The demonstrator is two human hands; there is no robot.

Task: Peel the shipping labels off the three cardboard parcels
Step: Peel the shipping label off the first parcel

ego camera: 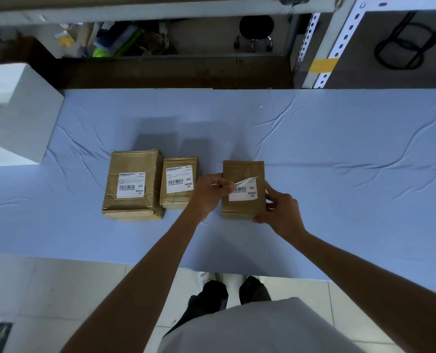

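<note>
Three brown cardboard parcels stand on the blue cloth. The left parcel (133, 186) and the middle parcel (178, 183) each carry a flat white label, the left label (131, 185) and the middle label (180, 179). On the right parcel (243, 174) the white label (245, 191) is lifted at its upper left corner and curled back. My left hand (209, 193) pinches that lifted corner. My right hand (279, 208) grips the right parcel at its right side and near corner.
The blue cloth covers the table (339, 161), with open room to the right of the parcels. A white foam block (15, 110) sits at the left edge. Behind the table are metal shelving (316, 49) and a black stool (255, 29).
</note>
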